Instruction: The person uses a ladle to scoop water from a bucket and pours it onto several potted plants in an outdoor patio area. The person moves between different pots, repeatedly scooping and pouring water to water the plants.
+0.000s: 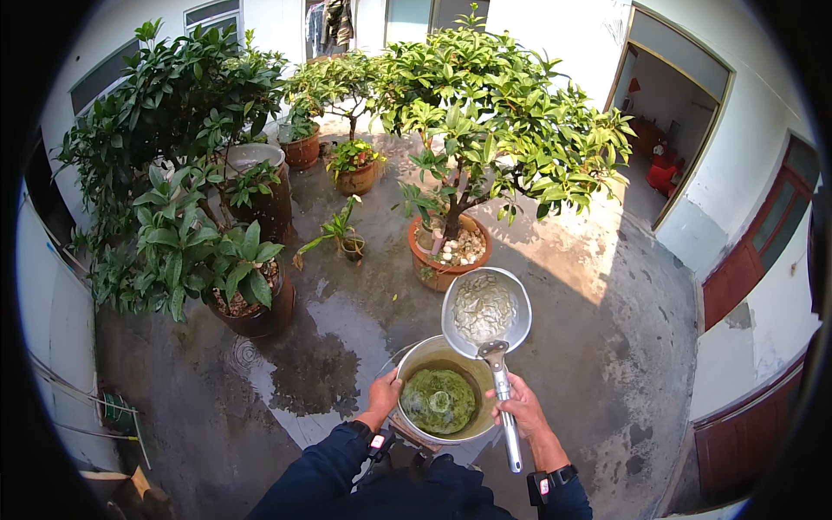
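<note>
My left hand (382,398) grips the left rim of a light-coloured bucket (486,377), which stands in front of me. Greenish water (437,400) with a round ripple lies inside it. In my right hand (523,413) is the shiny handle of a metal ladle (448,318), its wide bowl held above the bucket's far right rim. Rippled, clear-looking water (484,309) fills part of that bowl. Just beyond the ladle sits a terracotta pot (434,278) with a leafy small tree (481,130) and pale pebbles or shells on its soil.
Large potted shrubs (188,247) stand to the left, beside a tall brown vat (263,201). Smaller pots, including a little plant (338,231), sit farther back. A puddle (338,325) wets the concrete floor (572,364). On the right is an open doorway (669,123).
</note>
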`<action>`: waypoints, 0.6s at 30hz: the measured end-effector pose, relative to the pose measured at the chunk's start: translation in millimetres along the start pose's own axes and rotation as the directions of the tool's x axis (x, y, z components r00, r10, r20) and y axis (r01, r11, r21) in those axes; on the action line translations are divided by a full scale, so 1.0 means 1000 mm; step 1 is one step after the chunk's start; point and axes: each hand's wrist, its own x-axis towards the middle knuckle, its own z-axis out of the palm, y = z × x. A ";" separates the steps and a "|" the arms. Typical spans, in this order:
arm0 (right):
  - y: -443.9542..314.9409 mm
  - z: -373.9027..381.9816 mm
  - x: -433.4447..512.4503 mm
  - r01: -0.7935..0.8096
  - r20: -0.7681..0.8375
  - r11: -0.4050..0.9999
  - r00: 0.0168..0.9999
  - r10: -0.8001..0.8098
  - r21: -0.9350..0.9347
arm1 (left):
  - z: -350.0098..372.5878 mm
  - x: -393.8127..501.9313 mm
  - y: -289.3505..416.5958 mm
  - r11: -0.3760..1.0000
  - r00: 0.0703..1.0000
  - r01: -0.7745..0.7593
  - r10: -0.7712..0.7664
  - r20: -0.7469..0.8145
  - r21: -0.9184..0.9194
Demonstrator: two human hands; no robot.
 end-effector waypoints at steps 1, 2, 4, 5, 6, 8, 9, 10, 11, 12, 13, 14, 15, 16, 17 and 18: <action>0.005 -0.008 -0.005 -0.052 0.007 0.999 0.999 0.053 -0.011 | -0.002 0.000 0.000 1.000 1.000 -0.025 0.025 0.000 0.011; 0.011 -0.015 -0.008 -0.105 0.014 0.994 0.994 0.105 -0.018 | -0.003 0.000 0.000 1.000 1.000 -0.017 0.017 0.011 -0.008; 0.024 -0.028 -0.008 -0.243 -0.004 0.967 0.970 0.244 -0.076 | -0.003 0.001 -0.001 0.999 1.000 -0.018 0.018 0.015 -0.036; 0.033 -0.032 -0.008 -0.310 -0.017 0.945 0.951 0.310 -0.105 | -0.003 0.000 -0.003 0.999 0.999 0.025 -0.024 0.037 -0.027; 0.044 -0.036 -0.007 -0.321 -0.015 0.942 0.947 0.321 -0.095 | -0.002 0.001 -0.005 0.998 0.998 0.049 -0.048 0.048 -0.025; 0.064 -0.044 0.007 -0.365 -0.043 0.897 0.930 0.366 -0.249 | 0.001 0.002 -0.008 0.998 0.996 0.062 -0.060 0.059 -0.031; 0.076 -0.046 0.015 -0.376 -0.048 0.869 0.923 0.382 -0.321 | 0.002 0.003 -0.010 0.998 0.997 0.049 -0.047 0.057 -0.036; 0.089 -0.047 0.023 -0.402 -0.100 0.855 0.914 0.392 -0.328 | 0.002 0.004 -0.011 0.999 0.999 0.024 -0.023 0.039 -0.042; 0.101 -0.048 0.034 -0.443 -0.156 0.801 0.895 0.417 -0.403 | 0.001 0.004 -0.012 0.999 0.998 0.034 -0.032 0.049 -0.031; 0.111 -0.050 0.047 -0.466 -0.196 0.746 0.883 0.427 -0.475 | 0.001 0.004 -0.012 0.999 0.999 0.031 -0.030 0.044 -0.022; 0.121 -0.051 0.060 -0.487 -0.236 0.685 0.871 0.432 -0.542 | 0.000 0.005 -0.012 0.999 0.998 0.030 -0.029 0.048 -0.012; 0.128 -0.051 0.072 -0.467 -0.240 0.605 0.875 0.420 -0.645 | -0.001 0.004 -0.010 0.999 0.997 0.050 -0.050 0.062 0.001; 0.135 -0.051 0.083 -0.444 -0.246 0.513 0.879 0.408 -0.735 | -0.004 0.005 -0.010 0.999 0.999 0.037 -0.037 0.032 0.001; 0.144 -0.046 0.094 -0.307 -0.213 0.383 0.939 0.269 -0.871 | -0.003 0.005 -0.007 1.000 0.999 0.022 -0.022 0.025 -0.003; 0.149 -0.045 0.098 -0.220 -0.191 0.193 0.969 0.157 -0.956 | -0.001 0.004 -0.004 1.000 1.000 0.006 -0.005 0.028 -0.012; 0.152 -0.044 0.105 -0.271 -0.226 0.206 0.950 0.216 -0.940 | -0.001 0.004 -0.002 0.999 0.998 0.048 -0.048 0.043 0.003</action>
